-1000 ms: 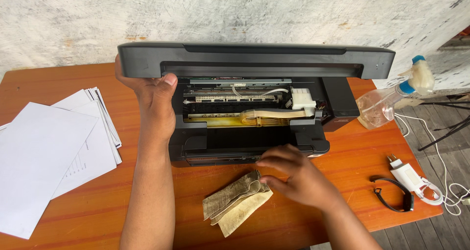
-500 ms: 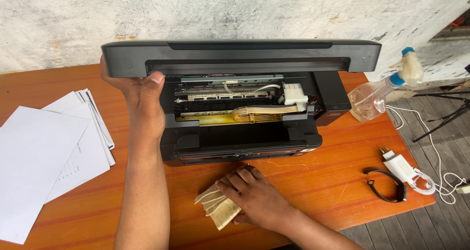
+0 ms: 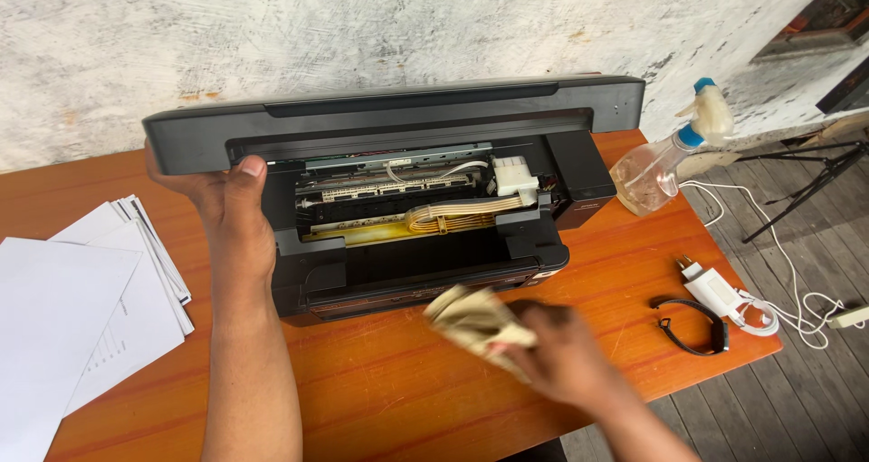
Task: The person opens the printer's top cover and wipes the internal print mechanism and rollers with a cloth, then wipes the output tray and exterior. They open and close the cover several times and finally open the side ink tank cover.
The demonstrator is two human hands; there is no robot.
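A black printer point(image 3: 561, 163) stands on the orange table point(image 3: 380, 390) with its lid point(image 3: 398, 118) raised. Inside show a white ink carriage point(image 3: 514, 176) and a yellowish ribbon cable point(image 3: 444, 218). My left hand point(image 3: 231, 200) grips the lid's left end and holds it up. My right hand point(image 3: 557, 349) is blurred in front of the printer, just above the table, closed on a folded yellowish cloth point(image 3: 471, 322).
A stack of white paper sheets point(image 3: 81, 308) lies at the left. A clear spray bottle point(image 3: 665, 159) stands right of the printer. A white charger with cable point(image 3: 724, 292) and a black band point(image 3: 692, 324) lie near the table's right edge. A wooden floor point(image 3: 797, 390) lies beyond.
My right hand has picked the cloth up off the table and is moving with it. The view has shifted slightly; my left hand still holds the lid.
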